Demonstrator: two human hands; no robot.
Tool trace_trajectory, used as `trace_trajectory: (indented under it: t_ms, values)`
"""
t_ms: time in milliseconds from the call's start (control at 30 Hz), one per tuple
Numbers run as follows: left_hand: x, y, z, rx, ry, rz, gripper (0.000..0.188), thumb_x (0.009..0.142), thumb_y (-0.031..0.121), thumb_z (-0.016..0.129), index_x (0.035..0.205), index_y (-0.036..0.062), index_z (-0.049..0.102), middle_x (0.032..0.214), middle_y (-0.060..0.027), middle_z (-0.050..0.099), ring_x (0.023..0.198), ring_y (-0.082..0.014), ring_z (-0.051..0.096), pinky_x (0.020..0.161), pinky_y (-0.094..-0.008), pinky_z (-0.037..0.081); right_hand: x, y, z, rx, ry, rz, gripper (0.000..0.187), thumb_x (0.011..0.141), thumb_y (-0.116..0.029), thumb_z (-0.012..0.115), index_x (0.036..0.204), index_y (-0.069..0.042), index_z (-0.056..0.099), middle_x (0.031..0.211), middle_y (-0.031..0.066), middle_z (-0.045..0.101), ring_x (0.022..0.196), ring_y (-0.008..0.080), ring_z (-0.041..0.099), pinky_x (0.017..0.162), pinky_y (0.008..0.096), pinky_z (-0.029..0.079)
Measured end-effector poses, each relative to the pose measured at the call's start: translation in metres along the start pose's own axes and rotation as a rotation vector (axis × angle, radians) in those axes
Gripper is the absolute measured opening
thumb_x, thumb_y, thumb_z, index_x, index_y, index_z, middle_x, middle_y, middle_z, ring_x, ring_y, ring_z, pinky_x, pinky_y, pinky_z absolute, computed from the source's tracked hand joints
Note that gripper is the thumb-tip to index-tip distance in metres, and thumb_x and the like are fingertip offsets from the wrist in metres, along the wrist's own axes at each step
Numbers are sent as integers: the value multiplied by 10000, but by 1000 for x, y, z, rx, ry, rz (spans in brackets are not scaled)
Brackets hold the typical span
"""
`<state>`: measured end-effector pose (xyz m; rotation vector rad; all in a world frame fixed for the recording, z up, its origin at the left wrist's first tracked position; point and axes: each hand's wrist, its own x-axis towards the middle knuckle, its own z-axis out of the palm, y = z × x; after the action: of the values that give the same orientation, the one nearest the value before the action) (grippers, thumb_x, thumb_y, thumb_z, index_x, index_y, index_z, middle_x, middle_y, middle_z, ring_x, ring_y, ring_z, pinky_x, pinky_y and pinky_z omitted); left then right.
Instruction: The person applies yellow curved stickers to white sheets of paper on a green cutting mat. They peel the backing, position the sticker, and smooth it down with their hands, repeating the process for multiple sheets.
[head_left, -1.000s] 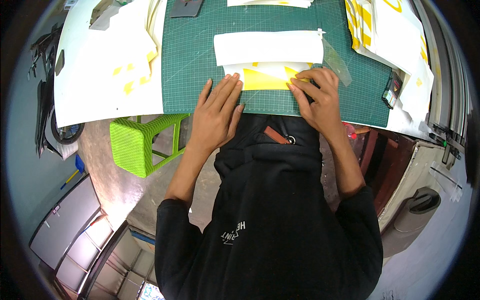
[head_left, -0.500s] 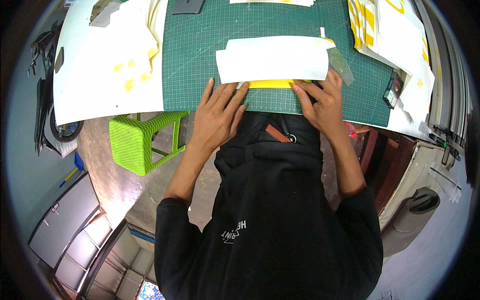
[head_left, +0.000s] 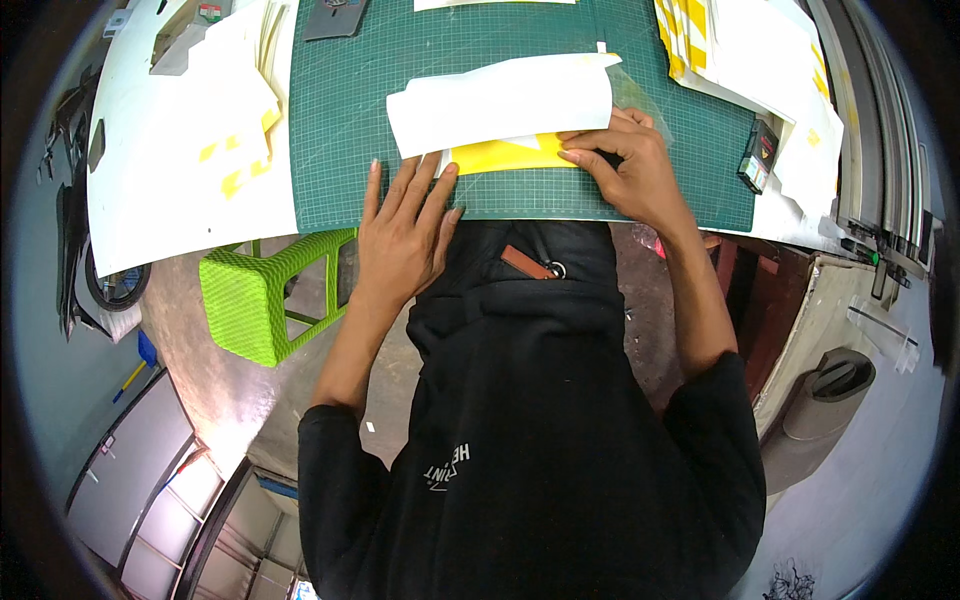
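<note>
A white sheet with a yellow lower part lies on a green cutting mat, its white upper portion curling over toward me. My left hand rests flat with fingers spread at the sheet's lower left corner; the index fingertip touches the yellow edge. At the right end, my right hand has thumb and index finger pinched on the yellow edge, the other fingers curled behind the paper. A strip of clear film sticks out beyond the sheet's right end.
Stacks of white-and-yellow sheets lie left and right. A small black box sits on the mat's right edge, and a dark flat object at its far left. A green stool stands under the table's near edge.
The view has shifted, so the whole table appears further left. My right hand now pinches the sheet's right end, which has tilted up slightly, and more of the yellow part shows.
</note>
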<state>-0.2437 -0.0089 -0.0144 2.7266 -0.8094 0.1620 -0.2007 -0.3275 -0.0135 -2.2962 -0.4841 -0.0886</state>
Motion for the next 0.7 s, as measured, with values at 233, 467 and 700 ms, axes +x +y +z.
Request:
trace_trajectory:
  t_ms: [233,467,700]
  values:
    - [4,10,-4,76,15,0,519,985,271,696,1446,46,620,1479,-127,607,1390,-330,543,1261,-586,273,-4,-2,4,-24,69,-50,132,917,-170,784,1015,-109,848,906,68,750,905,230,652,1034,426,378]
    - [6,12,1,-11,24,19,537,1004,237,674,1461,-24,566,1502,-182,577,1427,-353,523,1266,-575,278,-3,1,9,-63,115,-83,102,906,-162,789,973,-89,816,957,47,753,949,238,650,1022,421,377]
    - [4,11,8,-19,15,11,547,1024,232,660,1497,-8,529,1537,-199,549,1456,-371,507,1267,-602,265,-4,1,13,-97,140,-105,116,900,-158,795,975,-70,788,933,51,725,962,244,645,1019,430,379]
